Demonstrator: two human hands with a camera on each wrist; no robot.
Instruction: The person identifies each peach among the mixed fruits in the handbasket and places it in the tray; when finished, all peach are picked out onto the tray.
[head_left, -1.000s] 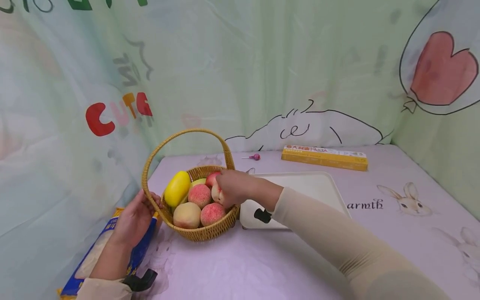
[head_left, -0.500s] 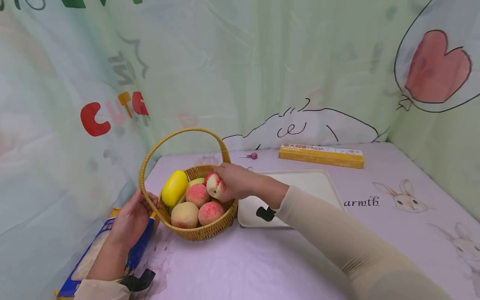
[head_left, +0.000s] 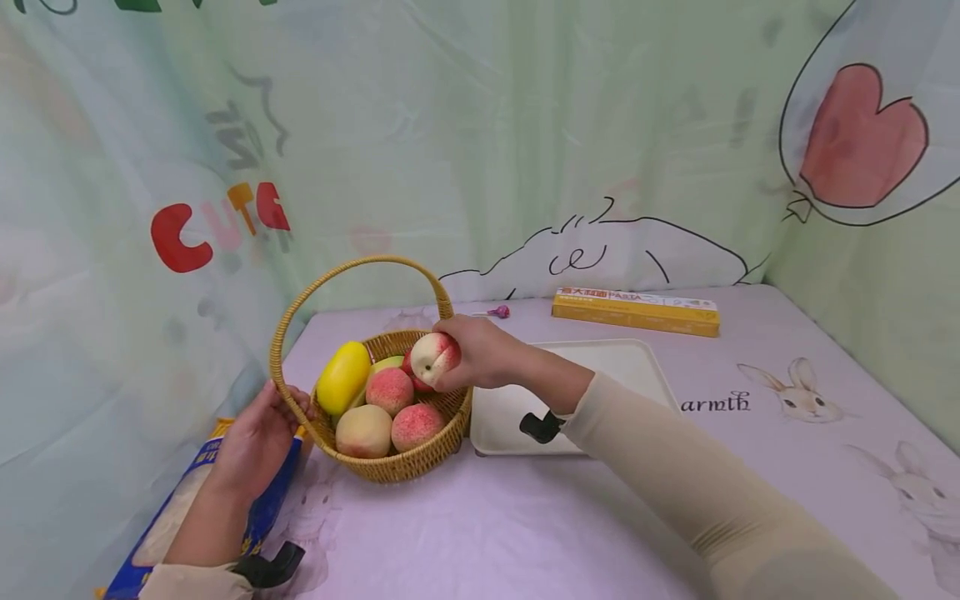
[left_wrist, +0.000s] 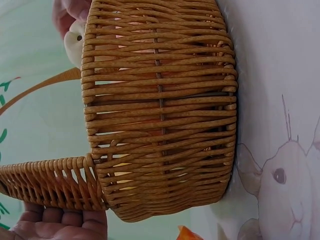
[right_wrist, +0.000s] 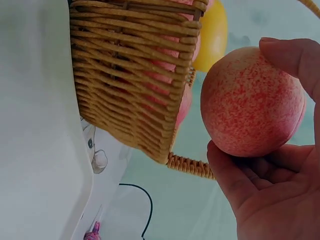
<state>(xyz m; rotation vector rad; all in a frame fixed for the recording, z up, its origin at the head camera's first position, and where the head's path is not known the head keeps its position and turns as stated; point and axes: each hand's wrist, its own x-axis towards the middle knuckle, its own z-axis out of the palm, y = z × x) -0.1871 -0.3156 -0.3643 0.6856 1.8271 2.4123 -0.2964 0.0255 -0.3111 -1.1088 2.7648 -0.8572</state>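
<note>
A peach [head_left: 435, 360], pale with a red blush, is in my right hand [head_left: 480, 354], which grips it just above the right rim of the wicker basket [head_left: 405, 467]. In the right wrist view, thumb and fingers hold the peach [right_wrist: 252, 102] from opposite sides. My left hand [head_left: 258, 433] holds the basket at the left foot of its handle [head_left: 277, 350], with the fingers passing behind it; their tips are hidden in the left wrist view. Inside the basket lie several more peaches [head_left: 363, 432], a long yellow fruit [head_left: 343, 377] and a red fruit partly hidden behind the held peach.
To the basket's right stands a white tray [head_left: 498, 425], partly under the right forearm. A yellow pasta box [head_left: 633, 315] and a lollipop [head_left: 501, 312] lie farther back. A blue-and-yellow bag [head_left: 168, 517] lies under the left forearm. Curtains hang behind and at the sides.
My right hand has lifted the peach from among the other fruit to above the basket's right rim. The left hand has stayed at the handle. The view has shifted slightly.
</note>
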